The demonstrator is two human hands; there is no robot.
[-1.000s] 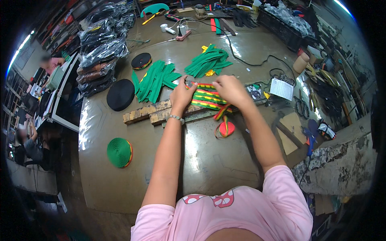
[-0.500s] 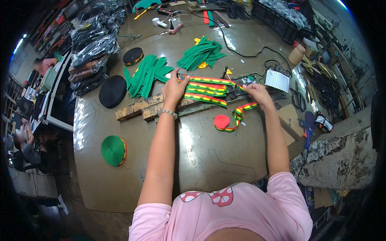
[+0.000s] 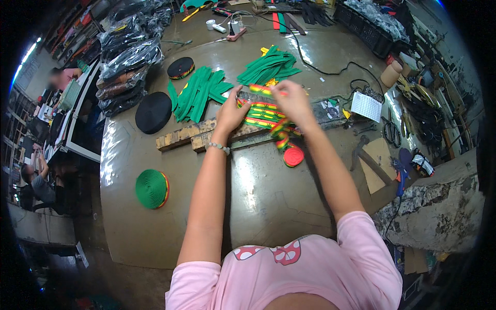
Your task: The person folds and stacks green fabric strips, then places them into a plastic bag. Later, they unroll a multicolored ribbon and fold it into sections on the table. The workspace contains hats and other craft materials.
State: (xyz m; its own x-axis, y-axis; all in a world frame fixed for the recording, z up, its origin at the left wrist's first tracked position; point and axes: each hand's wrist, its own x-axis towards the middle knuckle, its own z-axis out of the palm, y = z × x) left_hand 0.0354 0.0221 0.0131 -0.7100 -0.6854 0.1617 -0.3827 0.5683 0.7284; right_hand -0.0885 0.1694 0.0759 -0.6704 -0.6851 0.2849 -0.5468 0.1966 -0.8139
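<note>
Several red, yellow and green patterned ribbon strips [image 3: 261,114] lie side by side over the wooden bars [image 3: 209,139]. My left hand [image 3: 230,116], with a bead bracelet at the wrist, is closed on the strips' left ends. My right hand [image 3: 296,105] pinches a ribbon length, blurred by motion, raised just above the far edge of the strips. From there the ribbon trails down to a small red-faced roll [image 3: 293,157] on the table. Beyond my hands lie two piles of green strips, one on the left [image 3: 199,95] and one farther back [image 3: 269,66].
A green ribbon coil [image 3: 152,189] and black rolls [image 3: 153,112] lie on the left. On the right are a hammer [image 3: 369,160], scissors [image 3: 391,133] and a white printed sheet [image 3: 366,106]. A black cable [image 3: 330,74] crosses the back. Two people sit far left.
My right hand has moved left and away from me, bringing the ribbon toward my left hand. The ribbon roll's tail has bunched up. My left hand stays at the strips' ends.
</note>
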